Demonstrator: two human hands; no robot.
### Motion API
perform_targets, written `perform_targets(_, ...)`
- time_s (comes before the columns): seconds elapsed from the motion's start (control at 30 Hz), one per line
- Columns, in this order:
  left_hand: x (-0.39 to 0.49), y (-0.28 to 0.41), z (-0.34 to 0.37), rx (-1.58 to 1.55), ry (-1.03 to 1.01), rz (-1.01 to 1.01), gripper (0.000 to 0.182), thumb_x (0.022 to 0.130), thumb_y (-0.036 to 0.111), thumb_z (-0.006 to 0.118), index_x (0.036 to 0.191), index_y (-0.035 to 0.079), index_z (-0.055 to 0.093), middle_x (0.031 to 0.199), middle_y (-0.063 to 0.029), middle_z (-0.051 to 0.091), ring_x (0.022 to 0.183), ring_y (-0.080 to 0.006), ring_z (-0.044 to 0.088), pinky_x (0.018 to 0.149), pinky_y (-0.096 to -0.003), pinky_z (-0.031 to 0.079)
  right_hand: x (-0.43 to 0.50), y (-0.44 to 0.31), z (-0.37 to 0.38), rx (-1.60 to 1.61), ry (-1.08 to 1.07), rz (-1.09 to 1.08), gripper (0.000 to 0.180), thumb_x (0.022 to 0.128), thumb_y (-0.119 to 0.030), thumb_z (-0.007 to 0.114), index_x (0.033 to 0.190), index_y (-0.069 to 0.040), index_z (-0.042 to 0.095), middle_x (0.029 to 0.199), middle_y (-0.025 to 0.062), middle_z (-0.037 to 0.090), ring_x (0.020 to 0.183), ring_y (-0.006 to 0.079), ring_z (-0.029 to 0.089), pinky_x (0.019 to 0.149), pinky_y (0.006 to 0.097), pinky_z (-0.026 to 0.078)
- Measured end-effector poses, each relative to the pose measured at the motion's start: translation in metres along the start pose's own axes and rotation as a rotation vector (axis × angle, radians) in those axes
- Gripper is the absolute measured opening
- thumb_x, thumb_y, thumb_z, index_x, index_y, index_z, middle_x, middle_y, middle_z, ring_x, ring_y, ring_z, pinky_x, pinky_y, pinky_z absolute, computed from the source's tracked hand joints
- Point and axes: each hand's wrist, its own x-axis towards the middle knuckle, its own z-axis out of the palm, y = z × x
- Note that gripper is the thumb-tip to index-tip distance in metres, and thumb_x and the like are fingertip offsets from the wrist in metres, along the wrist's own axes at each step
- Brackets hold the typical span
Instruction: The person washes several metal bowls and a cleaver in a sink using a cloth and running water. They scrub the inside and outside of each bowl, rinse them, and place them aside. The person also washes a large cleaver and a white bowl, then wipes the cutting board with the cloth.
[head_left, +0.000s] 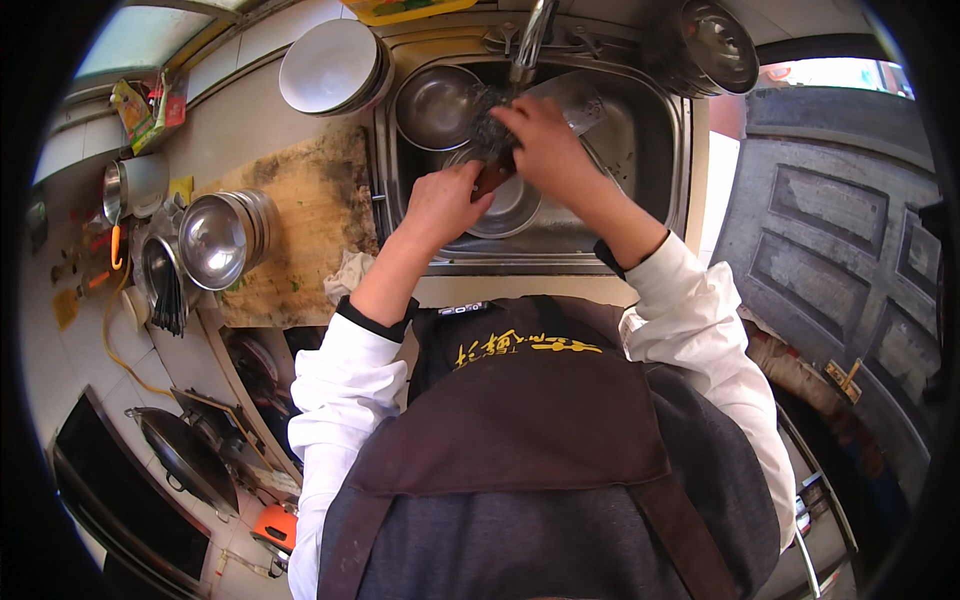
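My left hand grips the brown wooden handle of a knife with a broad blade, apparently a cleaver. The wide blade slants up to the right under the faucet. Over the join of handle and blade is my right hand, blurred, its thumb and fingers spread; whether it holds anything is hidden. A dark, glittering mass, water spray or a wire scrubber, shows beside its fingertips. Both hands are above the steel sink. One steel bowl lies at the sink's upper left, another beneath my hands.
Stacked white bowls stand left of the sink, stacked steel bowls at its right corner. On the left, a stained wooden cutting board carries more steel bowls. A crumpled cloth lies by the sink. A grey panelled door is at right.
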Motion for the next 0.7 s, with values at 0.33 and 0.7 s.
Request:
perform_targets(0.33,-0.001,-0.014,-0.003,0.003,0.023,0.003,0.029,0.071,0.024,0.063,0.093,0.006,0.055,0.083,-0.0105,0.061,0.074,-0.0306,0.059,0.062,-0.039,0.047,0.003,0.009,-0.001,-0.038,-0.054,0.153,0.046,0.063,-0.004,0.055,0.108,-0.008,0.053,0.105,0.0118,0.046,0.098,0.0321,0.044,0.087,0.039,0.039)
perform_targets(0.7,-0.035,-0.027,-0.003,-0.012,0.053,-0.06,0.035,0.07,0.022,0.064,0.1,0.007,0.055,0.081,-0.0094,0.061,0.072,-0.0292,0.06,0.061,-0.0382,0.047,-0.007,0.105,-0.009,-0.26,0.144,0.443,0.042,0.065,-0.006,0.056,0.107,-0.007,0.056,0.101,0.0138,0.05,0.096,0.0325,0.049,0.083,0.0377,0.042)
